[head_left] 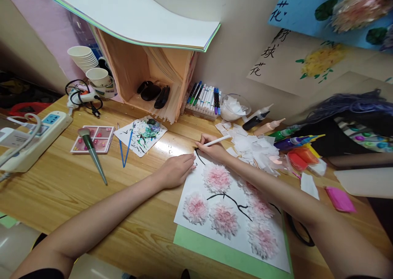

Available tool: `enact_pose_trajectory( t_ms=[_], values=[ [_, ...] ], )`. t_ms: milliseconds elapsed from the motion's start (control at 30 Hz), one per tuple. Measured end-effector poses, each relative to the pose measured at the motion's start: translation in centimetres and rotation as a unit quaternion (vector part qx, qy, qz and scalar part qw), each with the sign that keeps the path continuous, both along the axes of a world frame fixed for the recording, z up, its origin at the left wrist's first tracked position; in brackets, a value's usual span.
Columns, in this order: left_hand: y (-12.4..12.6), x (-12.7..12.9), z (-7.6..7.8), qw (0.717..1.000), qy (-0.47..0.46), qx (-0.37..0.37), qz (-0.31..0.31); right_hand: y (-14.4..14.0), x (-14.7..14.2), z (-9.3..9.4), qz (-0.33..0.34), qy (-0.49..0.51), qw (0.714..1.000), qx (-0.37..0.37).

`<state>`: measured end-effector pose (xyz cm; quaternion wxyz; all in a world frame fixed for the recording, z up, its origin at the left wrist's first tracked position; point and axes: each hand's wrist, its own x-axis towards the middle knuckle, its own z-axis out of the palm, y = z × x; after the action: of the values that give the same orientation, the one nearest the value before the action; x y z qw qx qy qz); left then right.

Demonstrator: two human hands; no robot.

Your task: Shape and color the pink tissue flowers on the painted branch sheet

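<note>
White and slim, the marker sits clamped in the right hand's grip — thumb and fingers closed around it, its rear end pointing between two and three o'clock, its writing end hidden by the fingers. Beneath that grip, at its six o'clock, lies the white sheet, the hand being over the sheet's top edge. A short black line curves from just beside the fingers toward five o'clock; a longer branching line runs through the middle of the sheet, among fluffy pink-and-white flowers. The left hand lies palm-down at the sheet's ten o'clock, its grip loosely uncurled, fingers side by side, the fingertips at the sheet's edge — just beside the right hand, at its eight o'clock. A green sheet shows under the white one at six o'clock, on the wooden counter. At the right hand's three o'clock is a heap of white paper scraps; at its twelve, a box of markers. From the left hand, a paint-smeared paper lies at ten o'clock, two thin blue brushes beside it, one overlapping it.
</note>
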<state>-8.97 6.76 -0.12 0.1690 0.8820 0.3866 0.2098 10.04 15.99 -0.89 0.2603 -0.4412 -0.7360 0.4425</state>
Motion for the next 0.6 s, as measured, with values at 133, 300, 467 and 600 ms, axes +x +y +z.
enact_pose_trajectory(
  t_ms=[133,300,467,600],
  values=[
    [0.04,0.0,-0.06,1.0,0.001,0.002,0.001,0.01,-0.05,0.0,-0.007,-0.002,1.0,0.007],
    [0.05,0.01,-0.04,1.0,0.008,0.003,0.001,0.02,-0.04,-0.02,-0.008,-0.003,1.0,0.011],
    [0.03,0.03,0.04,1.0,0.005,-0.001,-0.001,0.04,-0.02,-0.05,-0.005,-0.004,1.0,0.015],
    [0.03,0.01,0.05,1.0,0.003,0.002,0.0,0.0,0.02,-0.04,-0.003,0.001,1.0,0.013]
  ],
)
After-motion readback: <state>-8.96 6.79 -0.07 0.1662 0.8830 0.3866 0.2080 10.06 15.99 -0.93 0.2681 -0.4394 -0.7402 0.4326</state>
